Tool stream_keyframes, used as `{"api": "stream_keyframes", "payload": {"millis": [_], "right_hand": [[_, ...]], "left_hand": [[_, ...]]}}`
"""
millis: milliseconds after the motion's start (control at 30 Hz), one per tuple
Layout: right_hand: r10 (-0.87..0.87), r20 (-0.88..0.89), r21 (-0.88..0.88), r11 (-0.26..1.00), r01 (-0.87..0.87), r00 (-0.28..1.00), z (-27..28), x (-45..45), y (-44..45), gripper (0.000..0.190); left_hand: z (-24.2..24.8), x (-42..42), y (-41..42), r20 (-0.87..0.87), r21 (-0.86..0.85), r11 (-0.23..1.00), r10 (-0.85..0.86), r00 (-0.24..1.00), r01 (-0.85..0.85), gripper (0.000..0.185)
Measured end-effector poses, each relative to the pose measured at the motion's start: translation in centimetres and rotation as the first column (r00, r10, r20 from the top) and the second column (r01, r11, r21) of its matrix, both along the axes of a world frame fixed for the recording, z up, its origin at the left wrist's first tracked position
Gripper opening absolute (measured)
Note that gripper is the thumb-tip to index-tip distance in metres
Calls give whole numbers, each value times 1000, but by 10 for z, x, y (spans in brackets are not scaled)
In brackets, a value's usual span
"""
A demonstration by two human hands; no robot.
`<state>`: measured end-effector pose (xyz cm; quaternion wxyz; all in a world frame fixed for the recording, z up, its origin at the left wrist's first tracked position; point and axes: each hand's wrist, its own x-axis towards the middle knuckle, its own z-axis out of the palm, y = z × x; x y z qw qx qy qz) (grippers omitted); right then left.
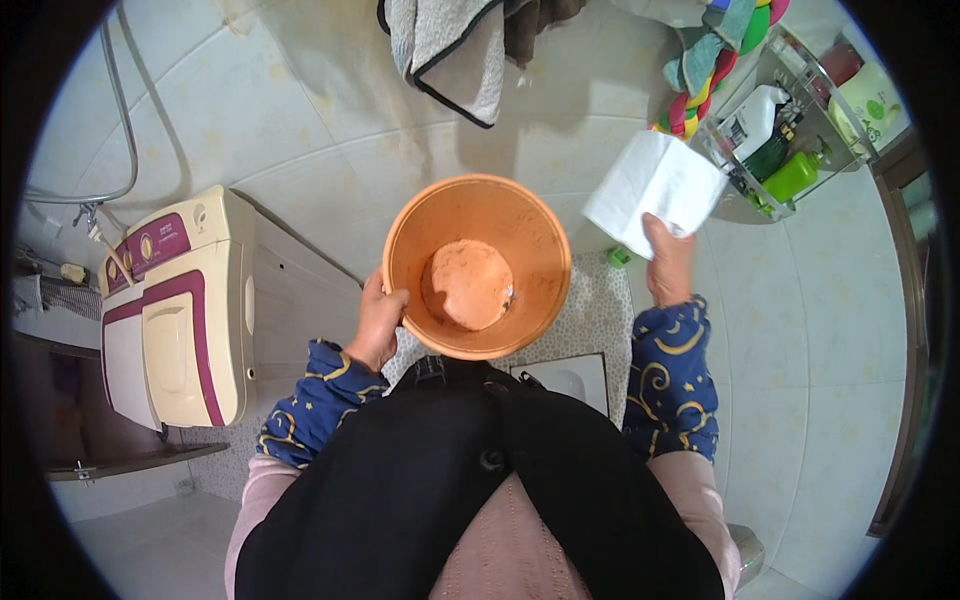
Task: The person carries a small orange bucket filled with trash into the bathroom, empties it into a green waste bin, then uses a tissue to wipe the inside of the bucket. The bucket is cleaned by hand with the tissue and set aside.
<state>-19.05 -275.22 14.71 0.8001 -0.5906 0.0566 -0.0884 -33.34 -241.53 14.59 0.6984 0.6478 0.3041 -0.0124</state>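
Note:
My left hand grips the rim of an orange plastic bucket, thumb over the edge. The bucket is tipped so that I look into it. Dark specks of dirt mark its inner wall and bottom, and a small shiny scrap lies at the edge of the bottom. Off to the right, my right hand pinches a folded white paper or cloth sheet between thumb and fingers. The sheet is held up, apart from the bucket.
A cream and maroon washing machine stands left, below a metal shower hose. A wall rack holds several bottles at upper right, beside a colourful braided hanging. Grey towels hang ahead. A squat toilet is in the pebble-patterned floor.

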Motion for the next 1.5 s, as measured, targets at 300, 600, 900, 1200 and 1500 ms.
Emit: {"api": "stream_keyframes", "payload": {"millis": [300, 600, 900, 1200, 1500], "right_hand": [[311, -238, -274, 887, -371, 920, 33, -91, -4, 33], [490, -73, -684, 609, -402, 868, 39, -70, 51, 29], [706, 247, -755, 570, -325, 664, 25, -45, 95, 34], [796, 97, -848, 381, -370, 597, 31, -23, 83, 22], [865, 186, -759, 428, -491, 466, 23, -21, 70, 46]], "left_hand": [[-6, 20, -26, -16, 37, 988, -152, 988, 152, 53], [-1, 40, -64, 74, 432, 803, -486, 871, 411, 53], [1, 48, -69, 112, 394, 764, -591, 799, 511, 46], [10, 47, -70, 4, 401, 705, -640, 768, 585, 58], [9, 45, -65, 10, 438, 688, -648, 762, 579, 59]]}}
